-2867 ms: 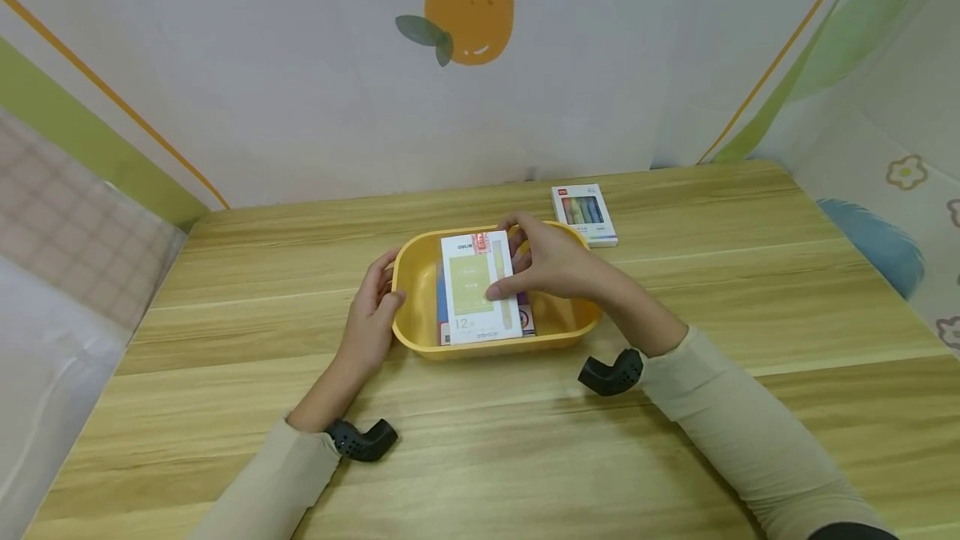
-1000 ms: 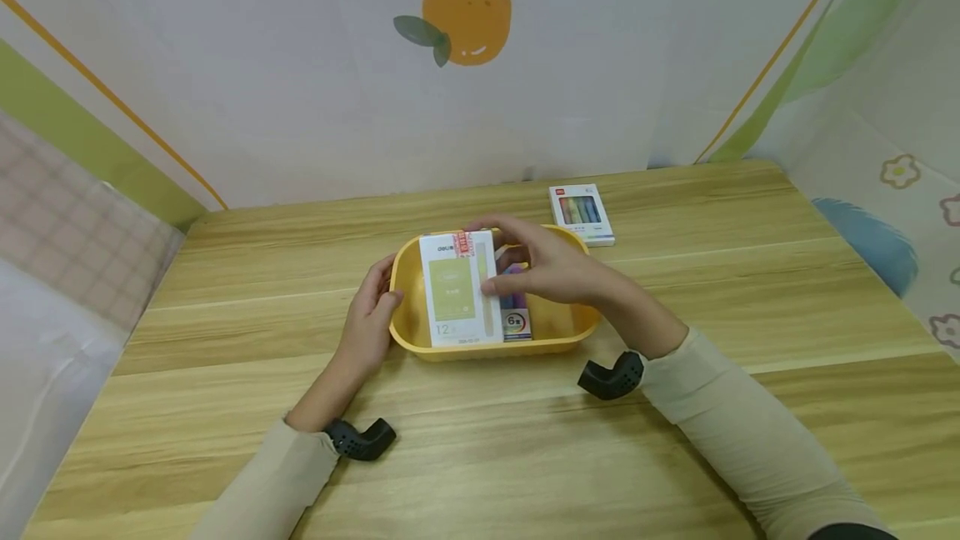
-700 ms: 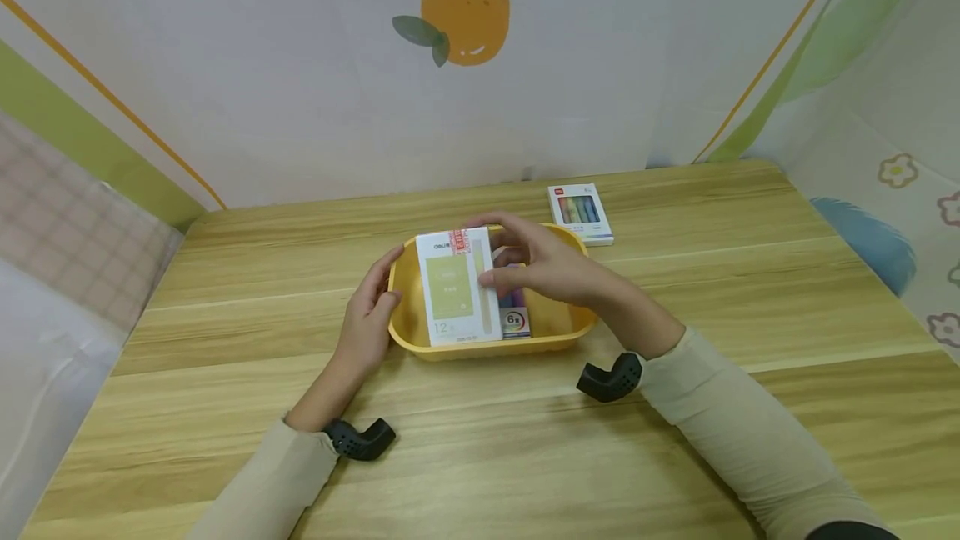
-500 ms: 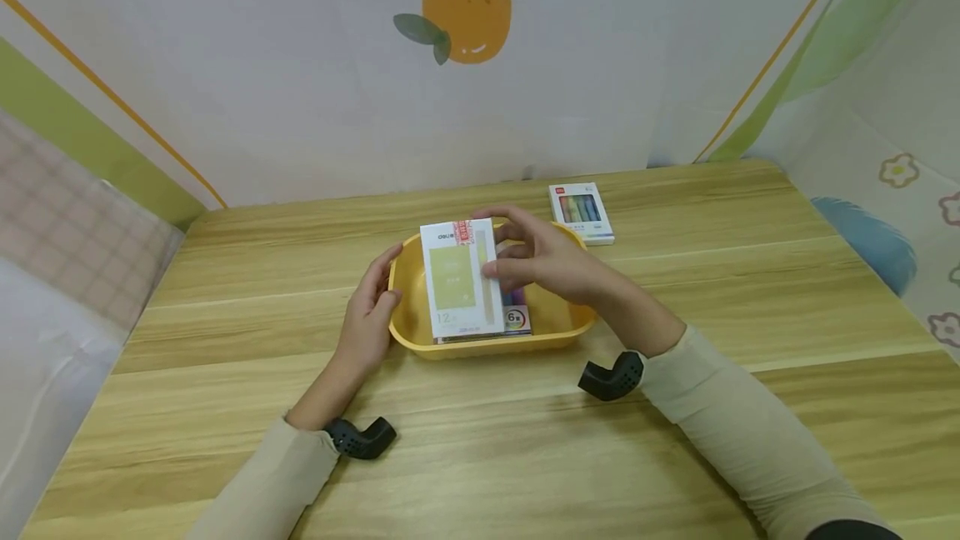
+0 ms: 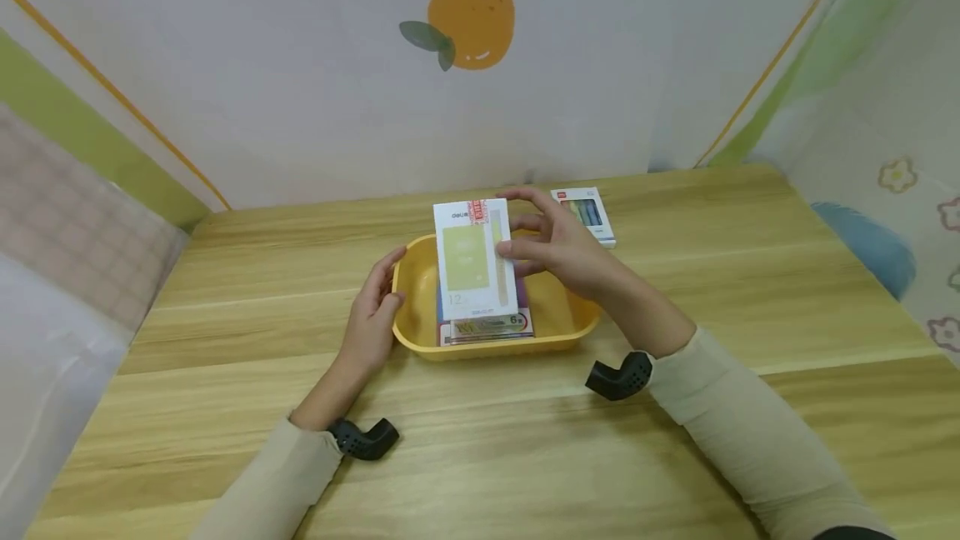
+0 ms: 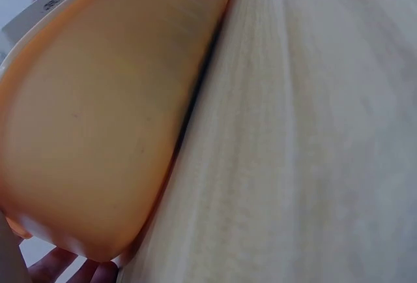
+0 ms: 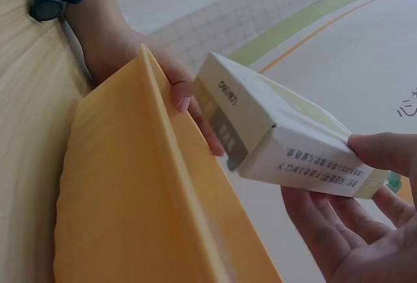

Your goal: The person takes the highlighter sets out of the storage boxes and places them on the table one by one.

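Note:
A yellow plastic basket (image 5: 558, 315) stands on the wooden table, and my left hand (image 5: 367, 323) grips its left end with the thumb over the rim. My right hand (image 5: 562, 250) pinches a white box with a yellow-green panel (image 5: 467, 261) by its right edge, thumb on the front face. The box is raised and tilted over the basket; in the right wrist view the white box (image 7: 260, 120) has its lower end above the rim. Beneath it in the basket lies a blue-purple box marked 6 (image 5: 491, 327), mostly hidden.
Behind the basket, a white box with a window showing coloured sticks (image 5: 592, 215) lies on the table (image 5: 480, 440), partly covered by my right hand. A white backdrop with a printed orange (image 5: 471, 21) closes off the table's far edge.
The white box first slid left over the lower box, then rose and shifted back to the right with my right hand, showing more of the lower box. My left hand stays on the basket.

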### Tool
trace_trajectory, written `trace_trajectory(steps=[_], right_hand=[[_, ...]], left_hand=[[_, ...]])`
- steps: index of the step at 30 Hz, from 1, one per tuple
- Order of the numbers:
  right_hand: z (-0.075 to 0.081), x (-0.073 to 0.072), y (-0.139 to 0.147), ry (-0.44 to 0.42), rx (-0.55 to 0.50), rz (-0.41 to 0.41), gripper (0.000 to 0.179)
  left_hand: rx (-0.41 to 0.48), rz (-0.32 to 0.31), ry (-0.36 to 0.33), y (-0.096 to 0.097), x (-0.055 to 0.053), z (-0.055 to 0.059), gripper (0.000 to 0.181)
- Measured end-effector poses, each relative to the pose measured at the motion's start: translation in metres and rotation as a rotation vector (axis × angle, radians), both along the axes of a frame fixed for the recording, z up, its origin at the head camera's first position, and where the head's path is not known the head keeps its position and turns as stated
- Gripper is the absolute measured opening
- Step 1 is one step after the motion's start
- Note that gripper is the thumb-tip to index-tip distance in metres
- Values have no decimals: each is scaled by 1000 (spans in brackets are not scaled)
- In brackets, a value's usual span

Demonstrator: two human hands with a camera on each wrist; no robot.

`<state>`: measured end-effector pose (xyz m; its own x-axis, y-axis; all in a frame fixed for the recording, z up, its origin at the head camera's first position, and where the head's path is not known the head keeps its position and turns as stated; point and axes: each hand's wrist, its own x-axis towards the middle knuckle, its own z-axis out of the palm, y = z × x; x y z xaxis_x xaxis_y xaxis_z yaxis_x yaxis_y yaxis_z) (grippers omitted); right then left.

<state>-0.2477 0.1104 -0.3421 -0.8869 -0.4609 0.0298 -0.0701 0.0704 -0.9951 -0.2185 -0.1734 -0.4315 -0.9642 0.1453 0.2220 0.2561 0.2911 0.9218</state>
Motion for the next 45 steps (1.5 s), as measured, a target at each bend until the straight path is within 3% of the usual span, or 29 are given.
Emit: trace_trajectory(steps=[5, 10, 15, 21, 30, 35, 45], right_hand=[[1, 1, 2, -10, -29, -41, 63], [6, 0, 11, -71, -162, -64, 65], [20, -2, 24, -151, -303, -107, 64], [38, -4, 39, -234, -369, -214, 57], [44, -5, 59, -192, -579, -346, 41], [42, -7, 64, -169, -550, -460, 42], [41, -8, 70, -143, -524, -525, 44]], left_hand=[[1, -6, 0, -1, 1, -1, 59], [13, -11, -8, -2, 2, -2, 60], [20, -18, -6, -3, 2, -1, 60], [3, -6, 2, -1, 1, -2, 60], [-2, -21, 10, 1, 1, -2, 59], [8, -26, 4, 1, 2, 1, 59], [8, -35, 5, -5, 3, 2, 59]])
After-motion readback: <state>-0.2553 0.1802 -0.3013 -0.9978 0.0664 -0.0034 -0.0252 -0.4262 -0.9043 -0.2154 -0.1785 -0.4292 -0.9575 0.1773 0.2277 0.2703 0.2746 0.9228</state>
